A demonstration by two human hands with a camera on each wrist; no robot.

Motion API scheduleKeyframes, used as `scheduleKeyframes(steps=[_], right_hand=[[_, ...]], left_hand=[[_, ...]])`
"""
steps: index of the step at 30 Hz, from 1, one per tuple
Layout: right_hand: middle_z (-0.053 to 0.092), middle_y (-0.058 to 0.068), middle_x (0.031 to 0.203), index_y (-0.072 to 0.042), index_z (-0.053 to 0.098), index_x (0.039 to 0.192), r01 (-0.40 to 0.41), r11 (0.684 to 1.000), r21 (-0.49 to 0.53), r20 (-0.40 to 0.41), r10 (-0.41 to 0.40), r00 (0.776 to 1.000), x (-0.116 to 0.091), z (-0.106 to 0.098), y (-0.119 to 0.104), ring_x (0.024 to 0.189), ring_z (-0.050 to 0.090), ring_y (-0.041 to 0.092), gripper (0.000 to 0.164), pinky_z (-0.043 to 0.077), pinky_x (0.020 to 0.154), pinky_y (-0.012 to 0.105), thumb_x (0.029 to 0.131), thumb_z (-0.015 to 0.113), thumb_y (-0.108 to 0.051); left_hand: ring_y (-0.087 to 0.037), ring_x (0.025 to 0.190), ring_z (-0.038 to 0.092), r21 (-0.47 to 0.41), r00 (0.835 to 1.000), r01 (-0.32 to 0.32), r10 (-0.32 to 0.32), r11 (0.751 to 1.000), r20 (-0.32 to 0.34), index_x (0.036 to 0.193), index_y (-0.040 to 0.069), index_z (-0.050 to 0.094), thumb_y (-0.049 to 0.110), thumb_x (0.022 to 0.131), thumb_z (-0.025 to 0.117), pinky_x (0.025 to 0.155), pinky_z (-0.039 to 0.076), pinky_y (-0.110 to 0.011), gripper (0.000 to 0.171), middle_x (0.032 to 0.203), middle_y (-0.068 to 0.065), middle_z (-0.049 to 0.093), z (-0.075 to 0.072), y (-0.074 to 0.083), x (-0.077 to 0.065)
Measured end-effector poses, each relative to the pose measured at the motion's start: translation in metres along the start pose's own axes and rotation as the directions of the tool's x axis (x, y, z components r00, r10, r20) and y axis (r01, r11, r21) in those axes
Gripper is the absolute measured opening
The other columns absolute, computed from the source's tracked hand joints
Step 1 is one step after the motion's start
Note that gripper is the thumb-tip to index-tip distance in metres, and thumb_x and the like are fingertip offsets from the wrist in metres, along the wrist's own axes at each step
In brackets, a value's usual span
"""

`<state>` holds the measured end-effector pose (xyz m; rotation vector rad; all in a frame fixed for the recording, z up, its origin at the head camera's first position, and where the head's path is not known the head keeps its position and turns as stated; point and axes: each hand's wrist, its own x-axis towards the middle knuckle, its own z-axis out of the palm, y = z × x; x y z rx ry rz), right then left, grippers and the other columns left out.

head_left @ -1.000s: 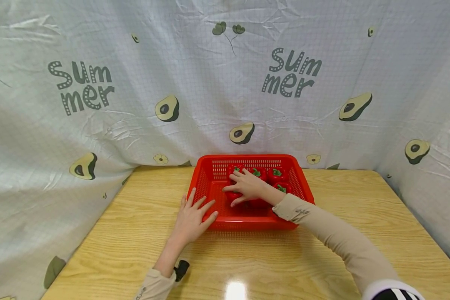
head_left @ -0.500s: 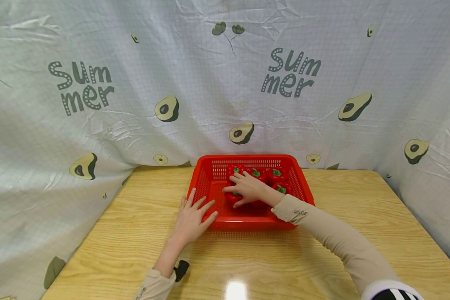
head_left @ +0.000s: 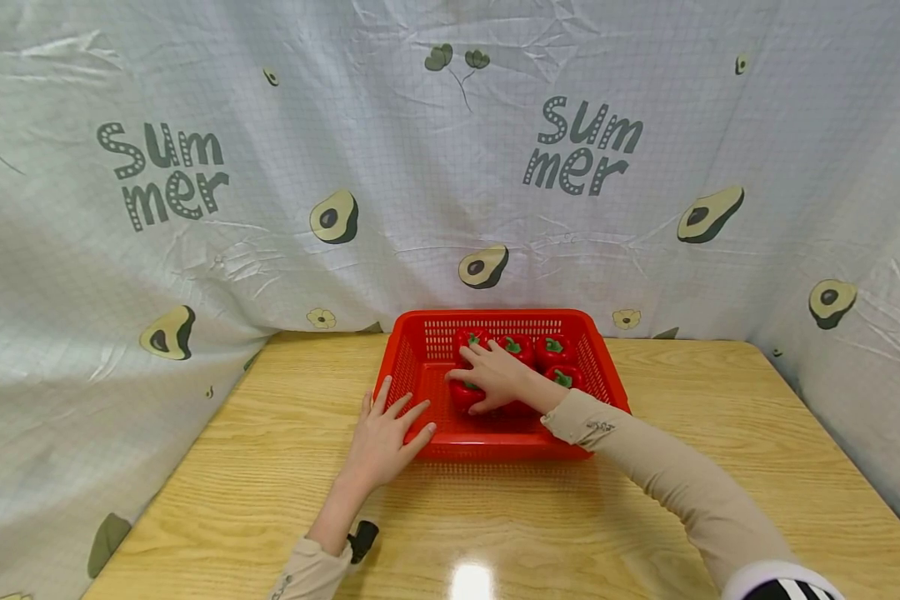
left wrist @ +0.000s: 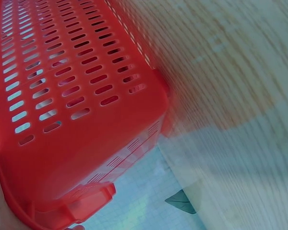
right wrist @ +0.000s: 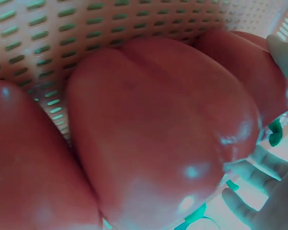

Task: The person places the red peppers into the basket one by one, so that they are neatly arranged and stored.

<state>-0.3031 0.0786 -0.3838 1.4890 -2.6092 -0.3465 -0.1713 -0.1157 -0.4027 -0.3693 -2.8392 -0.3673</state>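
In the head view a red plastic basket [head_left: 450, 443] stands on the wooden table with several red bell peppers in its middle and right part. My right hand [head_left: 492, 377] reaches in and grips a bell pepper [head_left: 465, 397] at the near left of the group, thumb on its near side and fingers over its top. The right wrist view shows the thumb [right wrist: 284, 56] against a pepper [right wrist: 240, 72], with a larger pepper [right wrist: 158, 129] in front. With fingers spread and straight, my left hand [head_left: 381, 440] rests on the basket's near left corner.
Other peppers [head_left: 555, 350] with green stems sit at the basket's back and right. A printed cloth [head_left: 420, 167] hangs behind and beside the wooden table [head_left: 270, 483]. The left wrist view shows the basket's slotted side wall [left wrist: 72, 163] beside the tabletop [left wrist: 240, 96].
The right thumb has drawn in closer to the near side of the pepper. The left hand and the basket have stayed where they were.
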Motion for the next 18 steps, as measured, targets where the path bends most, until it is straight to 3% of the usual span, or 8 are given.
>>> scheduleKeyframes(steps=[11,18], right_hand=[[0.045,0.01,0.118,-0.034,0.036,0.134,-0.037,0.999,0.0,0.051,0.037,0.998,-0.0012,-0.0014,-0.0016,0.108,0.044,0.024,0.069,0.036,0.089,0.046,0.073,0.06,-0.058],[0.043,0.011,0.127,-0.035,0.034,0.135,-0.042,0.999,0.025,0.055,0.041,0.998,-0.0045,-0.0082,0.0013,0.119,0.039,0.029,0.07,0.033,0.097,0.054,0.073,0.061,-0.057]], left_hand=[[-0.037,0.136,0.017,0.002,1.0,0.007,-0.007,1.0,0.013,0.125,0.021,0.054,0.05,0.088,0.042,0.107,0.013,-0.059,0.048,0.129,-0.012,0.051,-0.0011,-0.0014,-0.0016],[-0.037,0.137,0.015,-0.048,0.999,0.014,-0.013,0.999,0.03,0.126,0.02,0.053,0.049,0.087,0.044,0.107,0.011,-0.059,0.049,0.134,-0.013,0.046,-0.0036,-0.0027,-0.0025]])
